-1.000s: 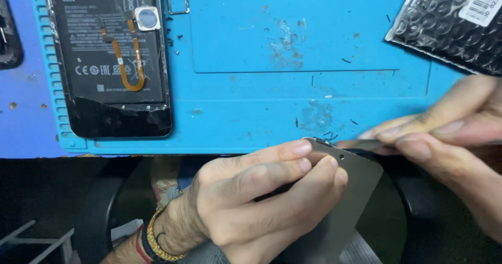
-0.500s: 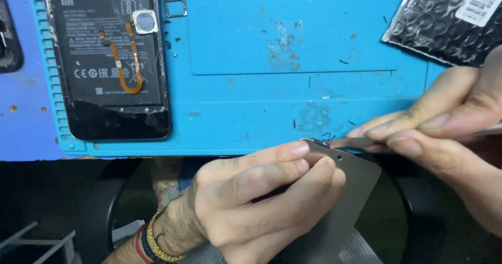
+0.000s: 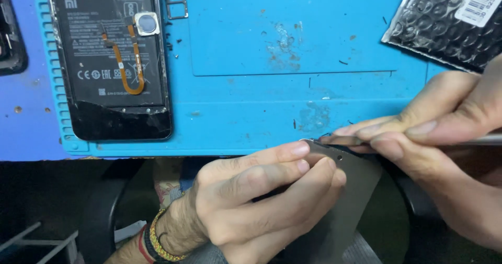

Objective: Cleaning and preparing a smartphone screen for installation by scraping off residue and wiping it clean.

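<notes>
Now your left hand (image 3: 261, 196) is clamped on the thin grey phone back panel (image 3: 345, 201) below the blue silicone mat's (image 3: 293, 102) front edge, and your right hand (image 3: 444, 123) pinches a slim metal tool (image 3: 470, 139) at its top corner. Since before, the opened black phone (image 3: 112, 60) sits further right in view.

Two hands are at work: a left hand (image 3: 261, 196) and a right hand (image 3: 444, 133). There is one grey back cover (image 3: 340, 201), one thin metal tool (image 3: 470, 139), one opened phone (image 3: 112, 60), one blue mat (image 3: 293, 96), one black bubble-wrap bag (image 3: 434, 26) and one small metal tray (image 3: 177, 0).
</notes>
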